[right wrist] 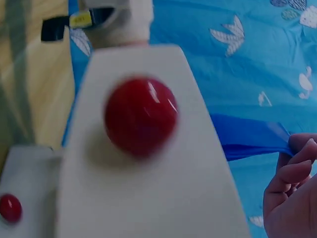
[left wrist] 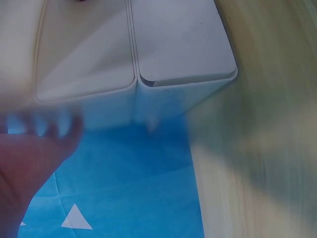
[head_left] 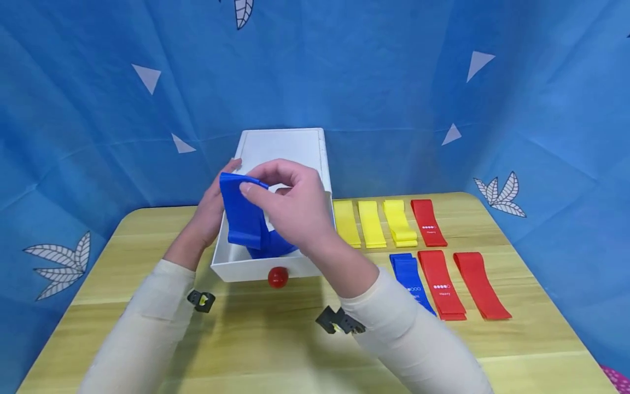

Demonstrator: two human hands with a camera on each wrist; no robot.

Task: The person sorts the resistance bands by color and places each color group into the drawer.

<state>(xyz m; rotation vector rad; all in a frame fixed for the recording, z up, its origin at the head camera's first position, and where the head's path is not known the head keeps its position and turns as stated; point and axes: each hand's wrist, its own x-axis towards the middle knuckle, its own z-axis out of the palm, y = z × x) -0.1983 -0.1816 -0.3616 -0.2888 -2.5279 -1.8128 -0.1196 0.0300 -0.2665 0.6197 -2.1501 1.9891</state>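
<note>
A blue resistance band (head_left: 240,213) is pinched between the thumb and fingers of my right hand (head_left: 301,205). It hangs folded over an open white drawer (head_left: 241,271) with a red knob (head_left: 278,277). More blue band lies inside the drawer, partly hidden by my right hand. In the right wrist view, the band (right wrist: 250,138) stretches from behind the drawer front to my fingertips. My left hand (head_left: 209,210) lies along the left side of the white drawer unit (head_left: 283,146); its fingers reach along the wall in the left wrist view.
Right of the unit lie flat folded bands: several yellow ones (head_left: 371,224), several red ones (head_left: 442,284) and a blue one (head_left: 412,282). A second red knob (right wrist: 10,208) shows lower down on the unit. Behind the wooden table (head_left: 256,350) hangs a blue patterned cloth (head_left: 384,98).
</note>
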